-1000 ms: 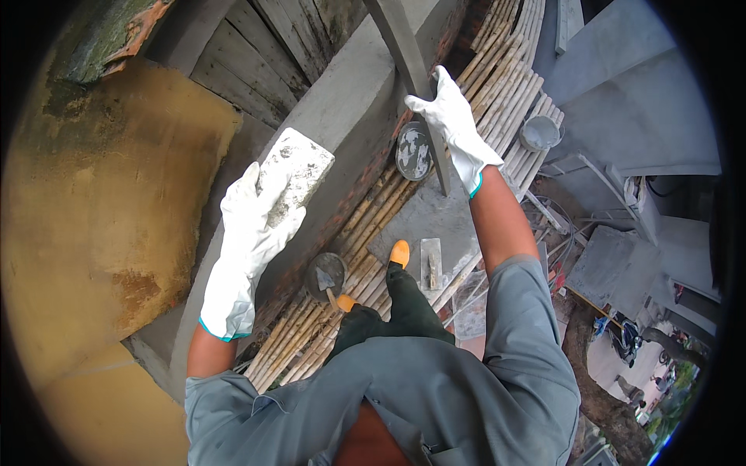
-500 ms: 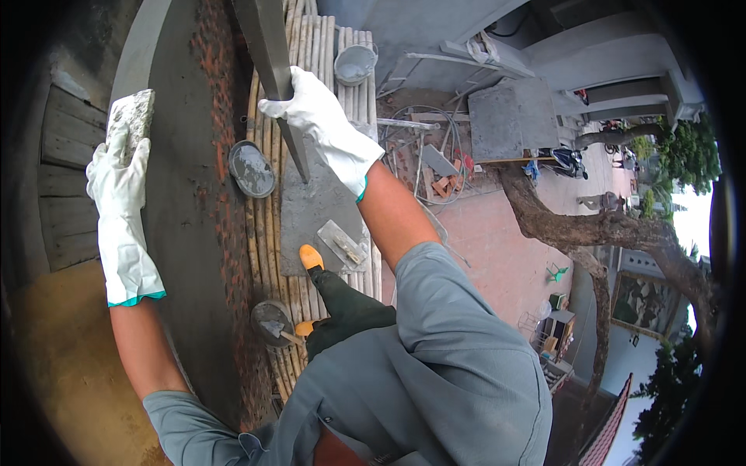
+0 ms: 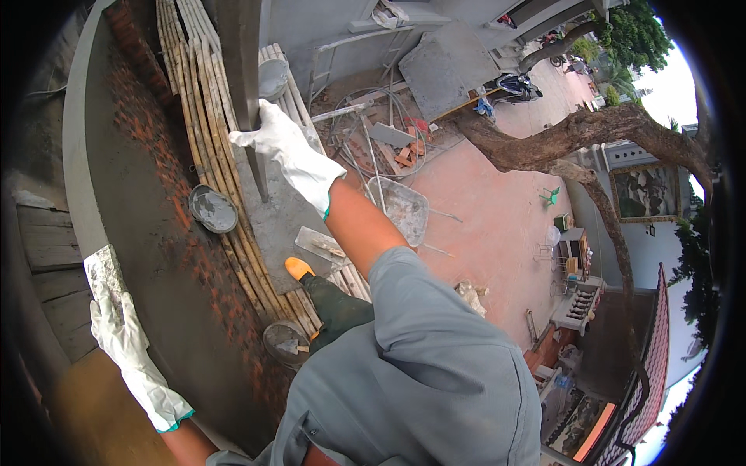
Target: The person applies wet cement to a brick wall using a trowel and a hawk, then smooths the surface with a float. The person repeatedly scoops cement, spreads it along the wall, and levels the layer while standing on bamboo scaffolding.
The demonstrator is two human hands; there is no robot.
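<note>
No legible text or signs

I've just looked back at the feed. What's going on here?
A person in white gloves is working at a mortared wall. The left hand has its fingers on a whitish block at the wall's top edge. The right hand is at a long grey bar, its thumb across it. Below, a grey bucket sits on bamboo poles, and a float lies unused near the orange shoe.
</note>
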